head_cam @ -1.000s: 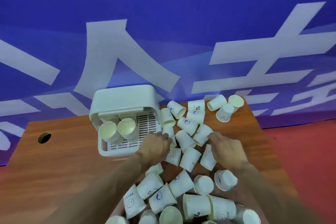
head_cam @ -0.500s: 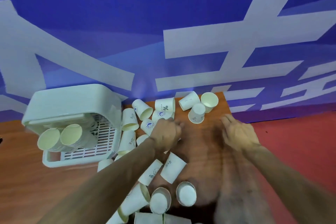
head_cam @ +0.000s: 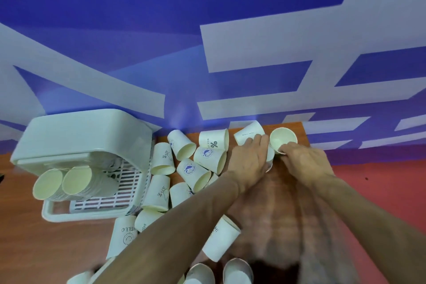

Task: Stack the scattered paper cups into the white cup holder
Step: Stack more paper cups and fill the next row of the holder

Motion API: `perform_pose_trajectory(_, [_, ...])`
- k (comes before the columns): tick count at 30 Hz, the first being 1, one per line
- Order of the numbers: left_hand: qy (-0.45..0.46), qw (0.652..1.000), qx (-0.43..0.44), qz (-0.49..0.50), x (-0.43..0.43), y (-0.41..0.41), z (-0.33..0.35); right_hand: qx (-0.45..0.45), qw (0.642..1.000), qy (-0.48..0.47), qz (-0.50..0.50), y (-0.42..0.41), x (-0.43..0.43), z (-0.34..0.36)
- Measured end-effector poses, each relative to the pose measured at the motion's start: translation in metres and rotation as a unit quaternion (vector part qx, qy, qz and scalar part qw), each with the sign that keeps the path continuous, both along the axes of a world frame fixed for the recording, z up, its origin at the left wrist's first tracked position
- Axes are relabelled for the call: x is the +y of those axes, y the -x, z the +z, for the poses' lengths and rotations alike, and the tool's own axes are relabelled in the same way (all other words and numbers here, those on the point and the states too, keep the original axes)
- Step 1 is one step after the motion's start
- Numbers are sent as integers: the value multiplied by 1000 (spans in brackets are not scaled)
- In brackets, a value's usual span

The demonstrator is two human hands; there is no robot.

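Observation:
The white cup holder (head_cam: pixel 80 136) lies at the left of the wooden table (head_cam: pixel 23 226), with two cup stacks (head_cam: pixel 77 180) inside, mouths towards me. White paper cups lie scattered beside it (head_cam: pixel 196 170) and along the near edge (head_cam: pixel 221 237). Both hands are at the far right corner. My left hand (head_cam: pixel 249 161) is closed over a small upside-down cup (head_cam: pixel 270 157), its fingertips against a cup lying on its side (head_cam: pixel 249 132). My right hand (head_cam: pixel 304 161) grips the near wall of an upright cup (head_cam: pixel 283 137).
A blue and white banner wall (head_cam: pixel 207 30) rises right behind the table's far edge. Red floor (head_cam: pixel 380 191) shows past the table's right edge. Several cups crowd the strip between the holder and my left forearm.
Both hands have reached forward and to the right, from the middle pile to the three cups at the far right corner. My view has swung right and closer.

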State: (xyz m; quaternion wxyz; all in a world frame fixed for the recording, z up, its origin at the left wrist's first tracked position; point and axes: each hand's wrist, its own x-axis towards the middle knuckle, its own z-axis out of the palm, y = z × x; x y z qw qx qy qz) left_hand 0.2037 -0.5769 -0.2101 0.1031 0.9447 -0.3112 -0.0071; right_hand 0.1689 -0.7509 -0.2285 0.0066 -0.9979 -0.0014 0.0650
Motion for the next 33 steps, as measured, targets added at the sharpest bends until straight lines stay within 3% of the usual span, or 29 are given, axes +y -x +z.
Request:
perform_pose_trajectory(8, [-15,994,-4,-107,24,27,-19,-22,999,46,17,30,1,0])
perform_pose_trajectory(11, [28,996,54,-66,28,32,-20,-17,999,35,11,37,6,-2])
perform_pose_trajectory(15, [20,988,154,-13,26,36,-16,-22,999,25,2,50,15,-1])
perform_pose_trajectory(18, [26,984,177,0,29,40,-3,-47,998,33,-1,61,23,4])
perform_pose_trajectory(23, [-19,994,94,-56,63,48,37,-124,992,-4,-14,74,49,33])
perform_pose_trajectory(33, [-101,975,-43,-191,196,80,117,-169,984,-48,-9,103,170,95])
